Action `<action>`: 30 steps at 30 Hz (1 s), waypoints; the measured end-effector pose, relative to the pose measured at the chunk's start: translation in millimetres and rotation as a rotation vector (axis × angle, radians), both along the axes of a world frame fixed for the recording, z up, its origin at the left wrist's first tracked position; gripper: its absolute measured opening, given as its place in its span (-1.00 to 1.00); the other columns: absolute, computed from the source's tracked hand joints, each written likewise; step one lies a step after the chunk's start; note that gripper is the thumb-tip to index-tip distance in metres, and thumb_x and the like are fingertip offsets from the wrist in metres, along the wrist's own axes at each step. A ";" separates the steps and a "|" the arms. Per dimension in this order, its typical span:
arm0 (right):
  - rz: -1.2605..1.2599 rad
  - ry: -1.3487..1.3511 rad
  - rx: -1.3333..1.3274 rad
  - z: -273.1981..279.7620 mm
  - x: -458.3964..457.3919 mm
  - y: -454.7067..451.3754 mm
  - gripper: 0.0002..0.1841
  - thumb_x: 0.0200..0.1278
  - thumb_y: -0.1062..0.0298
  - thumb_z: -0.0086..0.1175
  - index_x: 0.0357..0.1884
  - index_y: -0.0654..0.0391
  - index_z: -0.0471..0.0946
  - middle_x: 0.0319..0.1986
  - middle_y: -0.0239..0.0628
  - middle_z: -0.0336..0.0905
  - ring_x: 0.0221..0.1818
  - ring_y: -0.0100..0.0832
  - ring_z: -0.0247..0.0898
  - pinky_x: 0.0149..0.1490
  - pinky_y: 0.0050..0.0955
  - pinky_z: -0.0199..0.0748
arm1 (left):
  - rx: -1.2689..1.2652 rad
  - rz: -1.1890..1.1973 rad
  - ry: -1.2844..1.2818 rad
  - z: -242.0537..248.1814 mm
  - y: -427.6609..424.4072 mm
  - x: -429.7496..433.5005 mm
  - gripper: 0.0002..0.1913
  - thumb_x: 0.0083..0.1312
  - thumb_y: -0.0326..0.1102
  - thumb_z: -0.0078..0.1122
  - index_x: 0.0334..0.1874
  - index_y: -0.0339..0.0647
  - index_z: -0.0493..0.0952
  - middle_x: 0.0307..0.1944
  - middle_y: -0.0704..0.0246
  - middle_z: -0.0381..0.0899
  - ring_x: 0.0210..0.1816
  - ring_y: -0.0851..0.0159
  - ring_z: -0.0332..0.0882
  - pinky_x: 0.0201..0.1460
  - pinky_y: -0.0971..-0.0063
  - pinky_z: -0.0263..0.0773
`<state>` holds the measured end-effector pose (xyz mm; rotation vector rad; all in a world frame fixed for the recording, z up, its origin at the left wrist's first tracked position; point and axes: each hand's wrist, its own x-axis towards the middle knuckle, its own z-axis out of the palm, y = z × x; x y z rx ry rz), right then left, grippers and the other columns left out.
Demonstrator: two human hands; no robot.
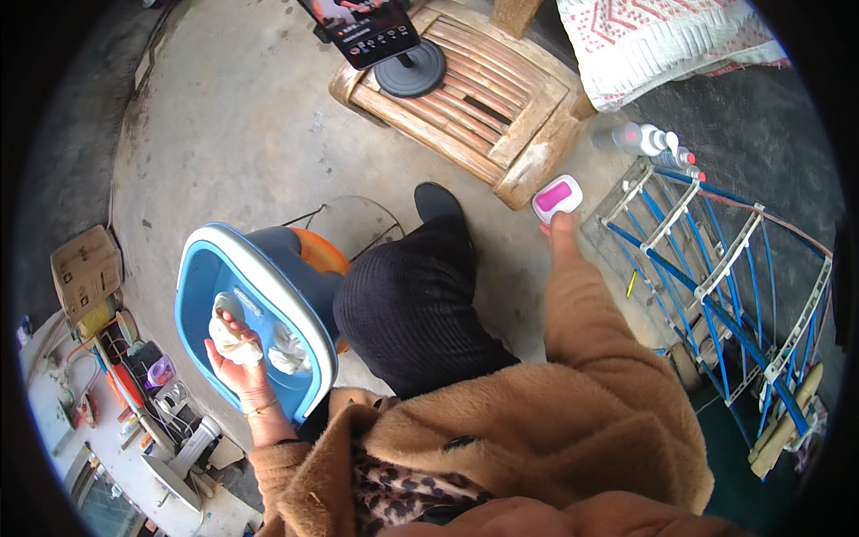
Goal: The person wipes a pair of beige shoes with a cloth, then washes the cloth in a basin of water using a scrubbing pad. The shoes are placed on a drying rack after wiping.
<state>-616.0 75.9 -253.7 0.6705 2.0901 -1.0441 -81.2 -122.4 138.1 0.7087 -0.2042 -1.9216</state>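
Note:
In my left hand [238, 359] lies a bunched white cloth [233, 339], held over a blue plastic basin [257, 259] with a white rim. A second white cloth [290, 350] rests inside the basin. My right hand [560, 227] reaches out to the right and grips the near edge of a white soap dish [570, 184]. On that dish sits a pink bar of soap [553, 197]. The fingers under the dish are mostly hidden.
A wooden slatted chair [456, 101] bears a phone [369, 33] on a round stand [411, 69]. Several bottles [652, 139] and a blue-and-white folding rack [698, 268] stand at the right. A cluttered table [127, 470] and a cardboard box [87, 272] are at the left.

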 end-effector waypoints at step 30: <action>0.363 0.300 -0.353 210.1 1.5 34.7 -0.68 0.20 0.65 -0.32 0.02 0.33 0.24 -0.30 -0.03 0.56 -0.58 -0.34 0.53 -0.64 -0.51 0.42 | -0.062 -0.083 0.174 3.1 -4.8 -12.1 -0.45 0.43 -0.07 -0.14 0.33 -0.31 0.23 0.15 0.11 0.43 0.07 0.07 0.48 0.12 0.17 0.39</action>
